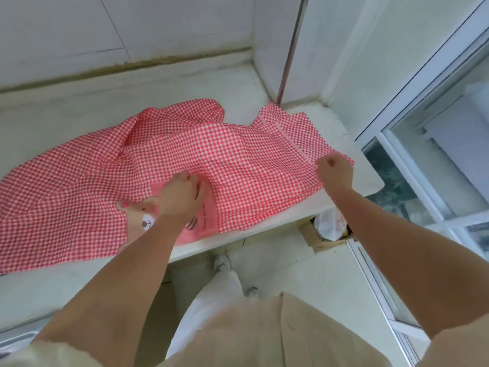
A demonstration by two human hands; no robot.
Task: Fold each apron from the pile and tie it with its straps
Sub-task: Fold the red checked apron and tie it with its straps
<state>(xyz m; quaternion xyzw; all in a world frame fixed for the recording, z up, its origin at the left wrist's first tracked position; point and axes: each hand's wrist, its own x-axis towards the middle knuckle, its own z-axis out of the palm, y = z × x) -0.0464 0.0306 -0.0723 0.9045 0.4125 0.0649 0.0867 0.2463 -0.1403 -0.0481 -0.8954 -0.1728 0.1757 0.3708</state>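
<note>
Head view looks down on a pale, smooth stone bench (79,107) set against tiled walls. Spread across most of it lies the apron (238,154), thin red-and-white gingham cloth, crumpled into soft ridges, its near edge hanging over the bench front. Bare forearms reach forward over it. The left grip (180,197), palm down, has fingers curled round a fold near the middle; the right grip (334,172) is a closed fist pinching the cloth's right edge. A plain pink printed panel (205,221) shows beside the left wrist
</note>
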